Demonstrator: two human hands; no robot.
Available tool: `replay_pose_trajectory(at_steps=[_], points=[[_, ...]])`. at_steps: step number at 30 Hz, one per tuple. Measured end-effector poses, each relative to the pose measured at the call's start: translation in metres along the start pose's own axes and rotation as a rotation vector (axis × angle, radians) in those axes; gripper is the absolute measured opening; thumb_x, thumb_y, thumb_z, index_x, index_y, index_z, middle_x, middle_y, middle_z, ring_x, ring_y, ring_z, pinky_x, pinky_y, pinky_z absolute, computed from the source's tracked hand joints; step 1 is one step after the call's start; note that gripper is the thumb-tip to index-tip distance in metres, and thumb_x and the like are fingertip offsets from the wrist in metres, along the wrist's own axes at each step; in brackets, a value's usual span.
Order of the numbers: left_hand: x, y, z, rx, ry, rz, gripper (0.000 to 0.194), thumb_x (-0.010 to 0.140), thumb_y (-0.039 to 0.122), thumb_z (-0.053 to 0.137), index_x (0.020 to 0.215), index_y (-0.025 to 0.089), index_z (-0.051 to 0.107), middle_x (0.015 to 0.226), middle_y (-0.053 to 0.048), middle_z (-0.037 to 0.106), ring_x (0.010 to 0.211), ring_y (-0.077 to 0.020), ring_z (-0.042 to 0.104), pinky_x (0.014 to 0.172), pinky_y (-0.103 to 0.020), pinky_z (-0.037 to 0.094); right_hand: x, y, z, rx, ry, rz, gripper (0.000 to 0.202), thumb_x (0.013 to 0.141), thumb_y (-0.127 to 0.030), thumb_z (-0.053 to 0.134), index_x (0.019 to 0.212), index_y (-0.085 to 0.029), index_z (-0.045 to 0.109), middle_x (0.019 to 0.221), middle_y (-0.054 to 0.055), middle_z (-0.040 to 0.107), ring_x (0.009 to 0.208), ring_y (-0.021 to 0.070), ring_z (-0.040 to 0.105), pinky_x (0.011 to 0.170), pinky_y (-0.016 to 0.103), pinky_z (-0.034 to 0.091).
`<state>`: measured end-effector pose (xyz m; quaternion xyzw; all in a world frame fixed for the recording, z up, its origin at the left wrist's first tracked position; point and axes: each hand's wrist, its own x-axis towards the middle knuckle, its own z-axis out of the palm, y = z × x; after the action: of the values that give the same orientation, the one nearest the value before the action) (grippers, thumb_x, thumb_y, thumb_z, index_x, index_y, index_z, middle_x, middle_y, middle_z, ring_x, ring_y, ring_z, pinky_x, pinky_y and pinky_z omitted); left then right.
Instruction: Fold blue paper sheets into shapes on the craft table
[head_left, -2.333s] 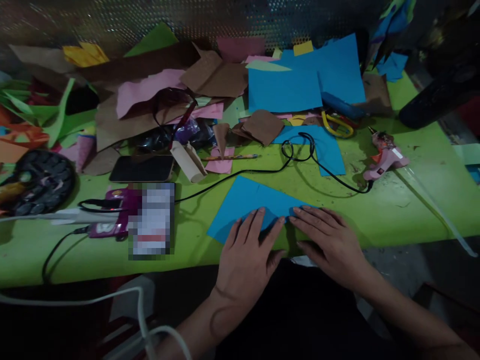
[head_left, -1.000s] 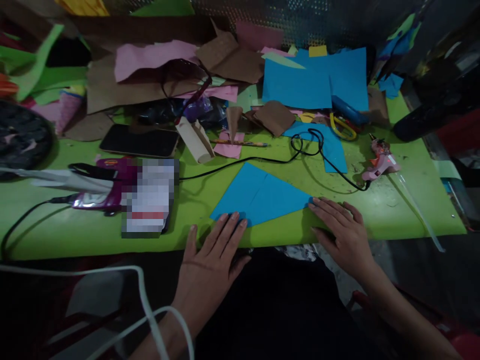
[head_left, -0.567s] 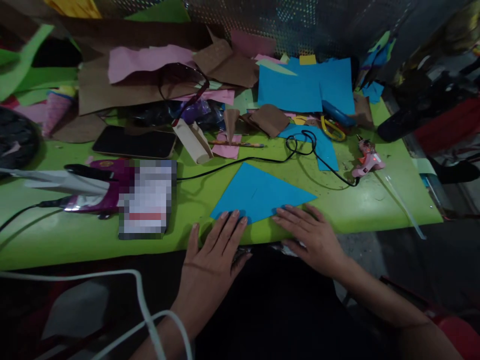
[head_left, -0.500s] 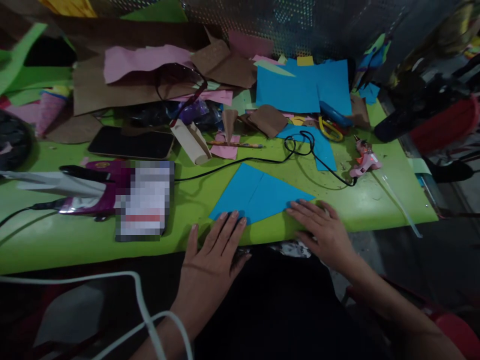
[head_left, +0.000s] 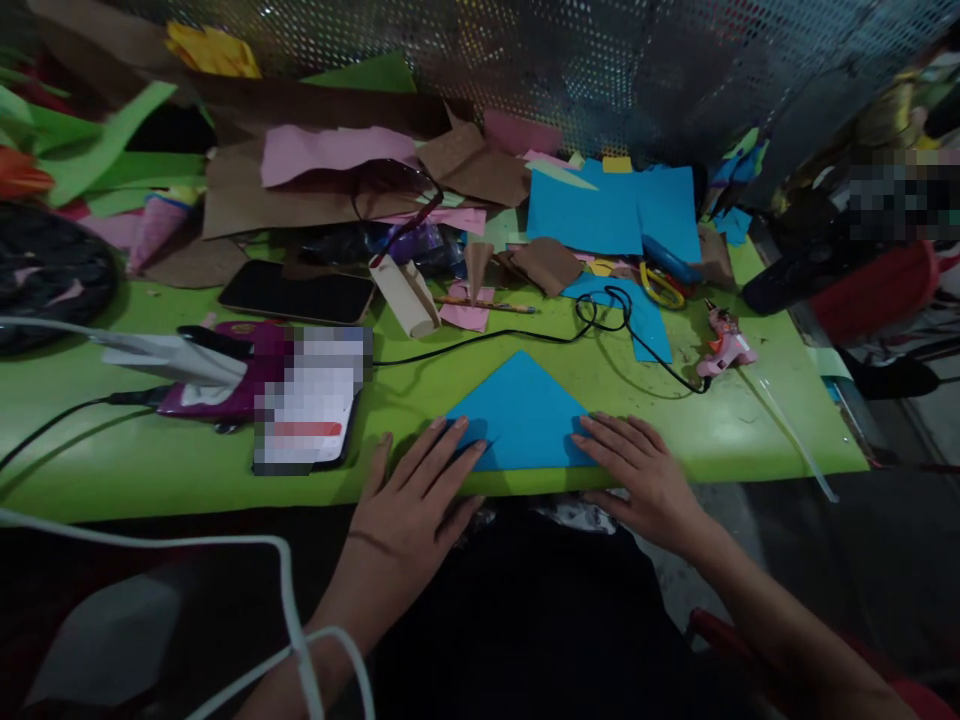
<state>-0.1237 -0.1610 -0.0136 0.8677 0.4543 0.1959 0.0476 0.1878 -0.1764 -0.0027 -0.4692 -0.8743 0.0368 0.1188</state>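
Note:
A blue sheet of paper [head_left: 525,415] lies on the green table near its front edge, showing a triangle with its tip pointing away from me. My left hand [head_left: 416,480] rests flat with fingers spread, its fingertips on the paper's left corner. On the right corner lie the fingertips of my right hand [head_left: 637,465], stretched out, with the thumb below the table edge. Neither hand grips anything. Both lower corners of the paper are partly hidden under the fingers.
On the left, a phone with a lit screen [head_left: 315,400] leans on a purple holder [head_left: 225,380]. A dark phone [head_left: 296,292], a pencil [head_left: 510,306] and yellow-handled scissors [head_left: 661,285] lie behind. A pink glue gun [head_left: 727,350] with its black cord sits right. Paper scraps [head_left: 337,155] crowd the back.
The blue paper has gone from an uneven four-sided shape to a triangle, its tip now centred. Both hands stay on its corners, with small shifts. The view has tilted slightly.

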Motion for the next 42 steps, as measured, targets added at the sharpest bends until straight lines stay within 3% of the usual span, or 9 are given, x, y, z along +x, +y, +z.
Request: replay_pose_trajectory(at_steps=[5, 11, 13, 16, 21, 24, 31, 38, 42], points=[[-0.008, 0.009, -0.003, -0.162, 0.26, -0.108, 0.041, 0.09, 0.014, 0.062, 0.131, 0.022, 0.058, 0.135, -0.013, 0.065, 0.126, -0.0276, 0.06, 0.108, -0.048, 0.047, -0.022, -0.005, 0.012, 0.091, 0.294, -0.052, 0.035, 0.093, -0.016, 0.063, 0.126, -0.024, 0.066, 0.121, 0.005, 0.076, 0.104, 0.0205, 0.07, 0.089, 0.039, 0.048], [-0.015, 0.044, 0.001, -0.563, 0.585, -0.345, 0.022, 0.082, 0.012, 0.07, 0.098, 0.023, 0.06, 0.094, -0.002, 0.062, 0.091, -0.0168, 0.064, 0.081, -0.03, 0.055, -0.012, -0.005, -0.014, 0.111, 0.49, 0.063, 0.049, 0.087, -0.005, 0.066, 0.13, -0.028, 0.065, 0.103, 0.003, 0.08, 0.083, 0.0195, 0.072, 0.074, 0.037, 0.051], [-0.004, 0.059, 0.005, -0.861, 0.342, -0.374, 0.025, 0.089, 0.022, 0.064, 0.114, 0.024, 0.06, 0.108, -0.006, 0.066, 0.102, -0.0188, 0.065, 0.088, -0.033, 0.056, -0.003, -0.01, -0.023, 0.099, 0.534, 0.078, 0.054, 0.086, -0.002, 0.066, 0.134, -0.027, 0.063, 0.107, 0.005, 0.079, 0.088, 0.0207, 0.073, 0.076, 0.037, 0.052], [0.022, 0.078, 0.01, -1.339, 0.033, -0.366, 0.063, 0.087, 0.048, 0.068, 0.14, 0.02, 0.05, 0.144, -0.016, 0.056, 0.132, -0.0289, 0.055, 0.11, -0.045, 0.047, 0.01, -0.026, -0.025, 0.129, 0.486, 0.009, 0.057, 0.087, -0.002, 0.063, 0.139, -0.026, 0.059, 0.116, 0.007, 0.077, 0.093, 0.021, 0.072, 0.075, 0.037, 0.052], [0.053, 0.084, 0.012, -1.574, 0.029, -0.8, 0.046, 0.088, 0.06, 0.061, 0.111, 0.021, 0.069, 0.111, -0.007, 0.074, 0.107, -0.0223, 0.067, 0.099, -0.036, 0.053, 0.019, -0.051, -0.016, 0.193, 0.362, -0.116, 0.038, 0.095, -0.02, 0.061, 0.133, -0.021, 0.061, 0.121, 0.01, 0.074, 0.089, 0.0212, 0.071, 0.072, 0.037, 0.05], [0.063, 0.065, 0.005, -1.424, -0.004, -0.841, 0.042, 0.086, 0.059, 0.064, 0.096, 0.019, 0.072, 0.098, -0.005, 0.075, 0.094, -0.0208, 0.067, 0.09, -0.034, 0.055, 0.017, -0.046, -0.023, 0.303, 0.282, -0.206, 0.046, 0.097, -0.045, 0.058, 0.134, -0.018, 0.06, 0.126, 0.013, 0.071, 0.098, 0.0244, 0.07, 0.077, 0.04, 0.052], [0.094, -0.001, -0.027, -1.149, -0.381, -0.398, 0.034, 0.086, 0.051, 0.063, 0.098, 0.021, 0.075, 0.097, -0.004, 0.075, 0.093, -0.022, 0.066, 0.085, -0.033, 0.054, 0.023, 0.009, -0.06, 0.147, 0.538, -0.053, 0.064, 0.086, -0.003, 0.064, 0.141, -0.035, 0.056, 0.135, 0.007, 0.065, 0.112, 0.0253, 0.066, 0.092, 0.042, 0.051], [0.131, -0.031, -0.029, -0.939, -0.792, -0.106, 0.04, 0.09, 0.045, 0.055, 0.12, 0.024, 0.068, 0.122, -0.003, 0.072, 0.11, -0.0226, 0.065, 0.093, -0.03, 0.051, 0.045, 0.042, -0.053, 0.026, 0.255, -0.115, 0.081, 0.078, 0.01, 0.044, 0.14, -0.039, 0.056, 0.164, 0.002, 0.034, 0.137, 0.0316, 0.051, 0.099, 0.051, 0.045], [0.149, -0.025, -0.027, -0.639, -0.874, -0.026, 0.046, 0.09, 0.043, 0.054, 0.13, 0.023, 0.064, 0.136, -0.003, 0.066, 0.119, -0.0234, 0.061, 0.098, -0.03, 0.047, 0.047, 0.047, -0.041, 0.149, 0.2, -0.201, 0.066, 0.079, 0.005, 0.049, 0.129, -0.034, 0.066, 0.149, 0.001, 0.057, 0.131, 0.0271, 0.055, 0.102, 0.047, 0.045]])
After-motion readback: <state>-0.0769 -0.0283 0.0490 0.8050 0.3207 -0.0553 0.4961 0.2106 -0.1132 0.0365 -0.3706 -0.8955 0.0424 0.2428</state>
